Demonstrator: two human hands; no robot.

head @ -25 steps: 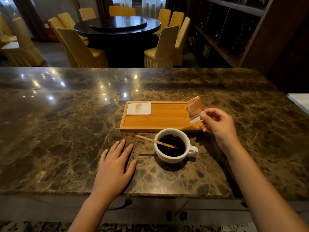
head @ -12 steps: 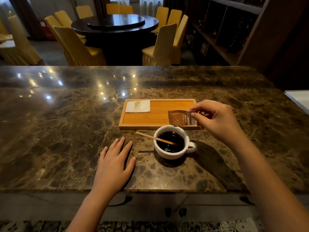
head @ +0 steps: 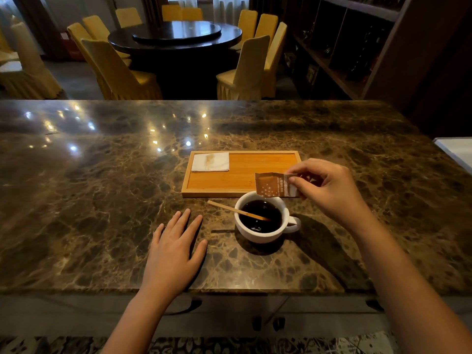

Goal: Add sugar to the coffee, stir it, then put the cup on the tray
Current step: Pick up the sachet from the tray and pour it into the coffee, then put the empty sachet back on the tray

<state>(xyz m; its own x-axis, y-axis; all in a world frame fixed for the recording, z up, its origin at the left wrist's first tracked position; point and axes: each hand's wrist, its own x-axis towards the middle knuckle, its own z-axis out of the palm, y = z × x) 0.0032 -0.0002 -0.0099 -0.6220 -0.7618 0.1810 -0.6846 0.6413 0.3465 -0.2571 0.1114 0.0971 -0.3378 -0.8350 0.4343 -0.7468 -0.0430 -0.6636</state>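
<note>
A white cup of black coffee stands on the marble counter, handle to the right. A thin wooden stirrer leans in it, its end jutting left over the rim. My right hand pinches a brown sugar packet, held level with its torn end just above the cup's far rim. My left hand lies flat on the counter left of the cup, fingers spread. The wooden tray sits just behind the cup, with a folded white napkin in its left end.
The dark marble counter runs wide to the left and right. A white surface edge shows at the far right. Beyond the counter stand a round dark table, yellow-covered chairs and dark shelving.
My right hand has brought the packet from upright beside the tray down and left, turning it level over the cup's far rim. My left hand and the cup have stayed still.
</note>
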